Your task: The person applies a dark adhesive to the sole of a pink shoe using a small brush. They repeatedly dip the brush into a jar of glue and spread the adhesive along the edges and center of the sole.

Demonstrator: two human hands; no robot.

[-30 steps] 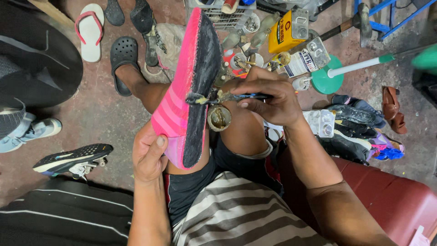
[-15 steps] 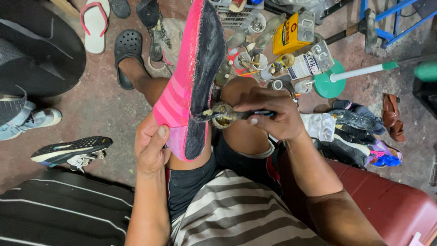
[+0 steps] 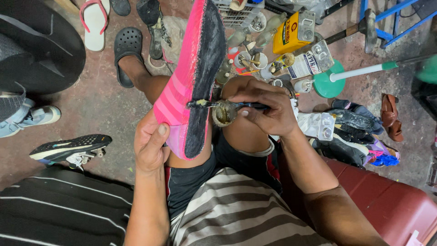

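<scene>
Meanwhile, left hand (image 3: 150,148) gripping pink shoe (image 3: 189,86), right hand (image 3: 266,107) pinching glue brush (image 3: 214,104), yellow can (image 3: 291,33) beyond.

A pink cloth shoe (image 3: 182,98) with a rough, matt black underside, a glossy yellow metal can (image 3: 291,34), and a worn concrete floor (image 3: 100,114).

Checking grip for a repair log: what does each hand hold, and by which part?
Left hand grips the pink shoe at its lower end. Right hand pinches the brush by its handle, bristles on the dark underside.

Shoe-repair workshop, glue tins (image 3: 291,33), hammer (image 3: 359,25), loose shoes (image 3: 68,149) on stained floor (image 3: 100,109)
</scene>
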